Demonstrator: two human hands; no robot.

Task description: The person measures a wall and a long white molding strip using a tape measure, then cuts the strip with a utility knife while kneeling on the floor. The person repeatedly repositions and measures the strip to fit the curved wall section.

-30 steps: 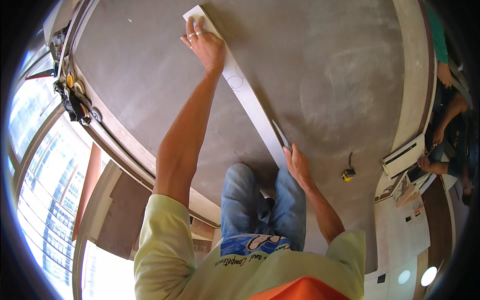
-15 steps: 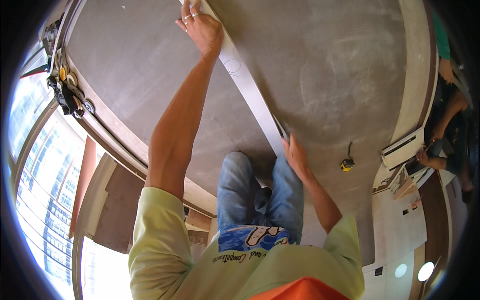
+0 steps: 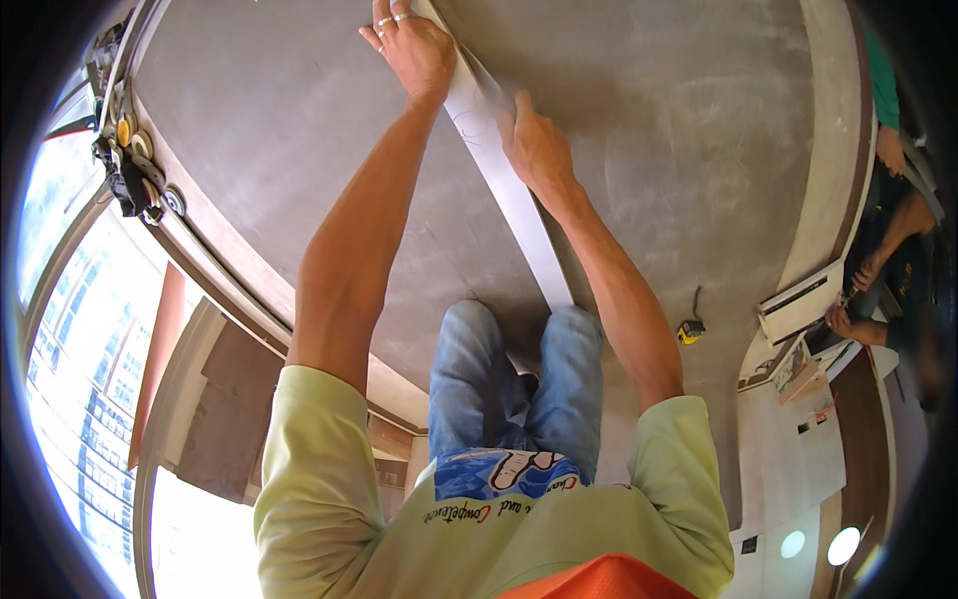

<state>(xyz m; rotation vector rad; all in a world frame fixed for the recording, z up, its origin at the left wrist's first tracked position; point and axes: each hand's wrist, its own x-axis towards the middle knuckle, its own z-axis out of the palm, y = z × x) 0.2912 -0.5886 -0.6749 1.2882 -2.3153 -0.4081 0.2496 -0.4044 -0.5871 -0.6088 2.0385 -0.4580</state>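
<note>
A long, narrow white strip (image 3: 519,215) lies on the grey floor (image 3: 299,150), running from between my knees up toward the top of the view. My left hand (image 3: 411,48), with rings on two fingers, presses down on the strip's far end. My right hand (image 3: 536,145) rests a little nearer on the same strip, fingers over its right edge. Both arms are stretched forward. I kneel in blue jeans (image 3: 499,389), and my legs hide the strip's near end.
A small yellow tape measure (image 3: 690,330) lies on the floor right of my right arm. Tools (image 3: 132,175) hang by the curved window frame at left. Another person (image 3: 888,250) crouches at the right edge beside a white boxy unit (image 3: 798,299).
My right hand has left the strip's near end by my knees and slid up it, close to my left hand. I have leaned forward, so the far end sits higher in view.
</note>
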